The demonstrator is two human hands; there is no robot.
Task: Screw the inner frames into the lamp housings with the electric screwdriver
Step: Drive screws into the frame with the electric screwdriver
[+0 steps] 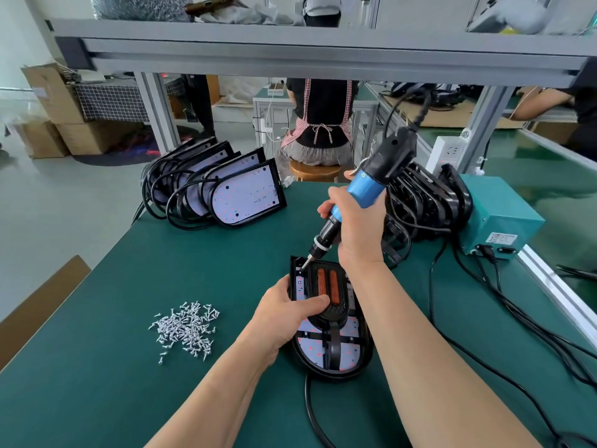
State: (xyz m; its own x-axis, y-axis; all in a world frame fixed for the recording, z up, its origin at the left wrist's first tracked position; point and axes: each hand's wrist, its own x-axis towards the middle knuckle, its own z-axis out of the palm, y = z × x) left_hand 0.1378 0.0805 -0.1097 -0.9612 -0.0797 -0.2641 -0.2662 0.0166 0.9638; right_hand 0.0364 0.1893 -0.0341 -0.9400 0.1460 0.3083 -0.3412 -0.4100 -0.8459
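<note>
The right grip point(355, 227) is clenched around the lower barrel of the electric screwdriver point(366, 189), and from my station I see the tool tilted, its blue body leaning up and to the right and its bit point(304, 264) pointing down and left into the far left corner of the lamp housing point(329, 371). The left grip point(284, 308) is grasping that housing by its left edge, fingers curled over the rim and the thumb laid across the inner frame point(343, 286), just below its two orange strips point(328, 286). The housing lies flat on the green counter point(161, 270), straight end away from me and rounded end toward me, with the black frame seated inside it over a pale board dotted with red. I cannot tell whether a screw sits under the bit. A black cable point(310, 412) runs from the housing's near end toward the bottom of the view. To the left of the housing, well apart from it, a loose heap of small silver screws point(187, 328) rests on the counter. At the far left of the counter a row of housings point(245, 192) leans on edge, pale boards facing me, with their cables looped around them. Behind the right grip a second row of black housings point(429, 202) stands beside a teal box point(500, 215), and dark cables trail from it across the counter's right side. Past the counter's far edge a person in a checked apron point(323, 121) sits on a wooden stool, back to me.
</note>
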